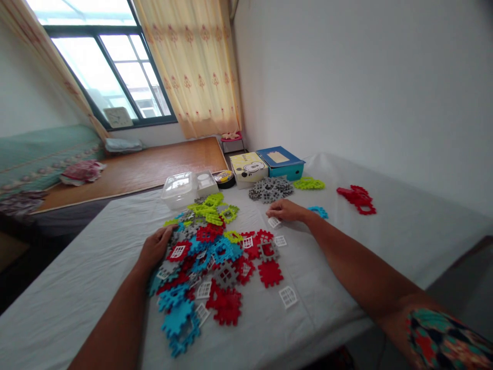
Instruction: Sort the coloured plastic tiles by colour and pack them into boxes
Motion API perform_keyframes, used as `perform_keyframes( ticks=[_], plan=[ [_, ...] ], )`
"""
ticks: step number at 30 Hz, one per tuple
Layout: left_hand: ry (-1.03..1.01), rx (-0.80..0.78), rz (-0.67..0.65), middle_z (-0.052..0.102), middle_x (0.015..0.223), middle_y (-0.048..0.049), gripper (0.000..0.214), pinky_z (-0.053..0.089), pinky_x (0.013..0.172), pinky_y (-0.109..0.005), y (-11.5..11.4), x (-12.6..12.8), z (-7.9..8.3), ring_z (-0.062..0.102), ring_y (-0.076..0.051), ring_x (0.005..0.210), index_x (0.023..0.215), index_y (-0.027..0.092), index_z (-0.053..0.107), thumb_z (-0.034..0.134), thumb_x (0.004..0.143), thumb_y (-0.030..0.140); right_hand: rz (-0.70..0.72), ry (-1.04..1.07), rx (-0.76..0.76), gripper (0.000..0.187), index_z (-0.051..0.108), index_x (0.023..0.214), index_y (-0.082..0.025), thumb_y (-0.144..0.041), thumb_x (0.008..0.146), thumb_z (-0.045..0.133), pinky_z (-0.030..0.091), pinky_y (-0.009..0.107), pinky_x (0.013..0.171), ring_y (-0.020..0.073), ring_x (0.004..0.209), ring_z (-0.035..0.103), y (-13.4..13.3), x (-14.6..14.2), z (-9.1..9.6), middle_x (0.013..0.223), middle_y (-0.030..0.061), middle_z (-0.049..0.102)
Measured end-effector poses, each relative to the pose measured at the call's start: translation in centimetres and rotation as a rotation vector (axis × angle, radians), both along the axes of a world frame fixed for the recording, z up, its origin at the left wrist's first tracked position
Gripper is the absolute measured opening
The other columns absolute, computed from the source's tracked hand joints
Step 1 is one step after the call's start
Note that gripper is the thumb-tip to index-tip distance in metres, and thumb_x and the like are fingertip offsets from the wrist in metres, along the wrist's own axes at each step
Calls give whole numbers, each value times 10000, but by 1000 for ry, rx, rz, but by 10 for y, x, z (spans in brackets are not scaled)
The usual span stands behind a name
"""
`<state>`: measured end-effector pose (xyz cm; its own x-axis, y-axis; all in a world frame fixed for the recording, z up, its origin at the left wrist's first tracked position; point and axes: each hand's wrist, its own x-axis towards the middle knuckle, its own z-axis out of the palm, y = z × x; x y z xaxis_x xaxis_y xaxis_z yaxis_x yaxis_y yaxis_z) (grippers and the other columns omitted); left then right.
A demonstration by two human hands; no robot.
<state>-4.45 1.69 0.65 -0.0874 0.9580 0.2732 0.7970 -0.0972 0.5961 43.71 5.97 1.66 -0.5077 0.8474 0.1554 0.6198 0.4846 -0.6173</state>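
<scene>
A mixed heap of plastic interlocking building tiles (208, 257) in red, blue, grey and green lies on the cloth-covered table. My left hand (157, 245) rests at the heap's left edge, fingers loosely stretched against the tiles and holding nothing I can see. Beyond the heap, to its right, my right hand (285, 210) has its fingers pinched together at a small white window piece (274, 222), which is partly covered by the hand. Two more white pieces, a window piece (280, 241) and a lattice piece (288, 297), lie right of the heap.
Separate groups of grey tiles (271, 189), green tiles (309, 183), blue tiles (319, 211) and red tiles (358, 199) lie farther back. Behind stand a clear plastic container (179, 190), a roll of tape (224, 179), a yellow box (248, 170) and a blue box (281, 162). A wall borders the right.
</scene>
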Motion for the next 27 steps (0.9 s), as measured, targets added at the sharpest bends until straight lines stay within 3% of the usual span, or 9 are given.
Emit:
perform_keyframes(
  ticks=[3,5,11,14,17,20,24,27],
  plan=[
    [1,-13,7,683,1190,-67,581,412,1044,-347,-1,2,1,598,-253,1145,1096,170,704,386,804,558,-124,34,88,308,692,809,-148,-420,847,553,373,241,603,147,666,569,-1,5,11,740,41,676],
    [-3,-15,7,680,1195,-68,586,409,1045,-343,-2,3,2,595,-250,1149,1104,168,701,382,806,560,-121,82,94,266,694,845,-146,-380,840,569,402,247,630,155,701,591,-4,4,16,786,52,693],
    [-12,-21,4,683,1191,-67,559,406,1043,-346,-5,8,6,587,-243,1156,1090,165,702,387,816,537,204,124,18,273,701,1014,-162,-357,835,631,476,264,704,158,786,630,-31,-42,14,965,77,709],
    [-19,-17,-1,685,1188,-60,549,405,1043,-357,-7,10,7,592,-241,1139,1082,177,705,389,820,542,293,160,166,333,670,1123,-187,-380,853,636,482,318,824,179,897,620,-54,-77,15,1055,92,689],
    [-15,-13,-7,686,1187,-57,556,405,1041,-359,-8,11,9,591,-241,1136,1070,184,710,385,818,557,401,160,326,471,595,1256,-233,-431,834,662,416,374,980,214,1118,542,-75,-105,18,1230,88,631],
    [-13,-6,-5,686,1186,-59,563,412,1036,-351,-8,11,9,590,-241,1139,1072,180,710,385,816,561,473,39,405,385,608,1229,-272,-442,884,592,379,392,1014,225,1179,500,-91,-120,19,1323,58,582],
    [-11,6,1,698,1157,-56,562,430,1021,-342,-5,8,6,598,-244,1133,1052,186,718,394,809,575,490,90,420,380,623,1184,-255,-466,869,602,378,371,1016,218,1161,519,-93,-123,25,1259,59,620],
    [-6,7,1,703,1149,-42,538,438,1015,-342,-3,5,4,609,-248,1118,1045,202,722,406,805,566,378,175,381,448,601,1212,-211,-433,827,657,385,349,1019,198,1140,543,-72,-93,39,1201,81,641]
  ],
)
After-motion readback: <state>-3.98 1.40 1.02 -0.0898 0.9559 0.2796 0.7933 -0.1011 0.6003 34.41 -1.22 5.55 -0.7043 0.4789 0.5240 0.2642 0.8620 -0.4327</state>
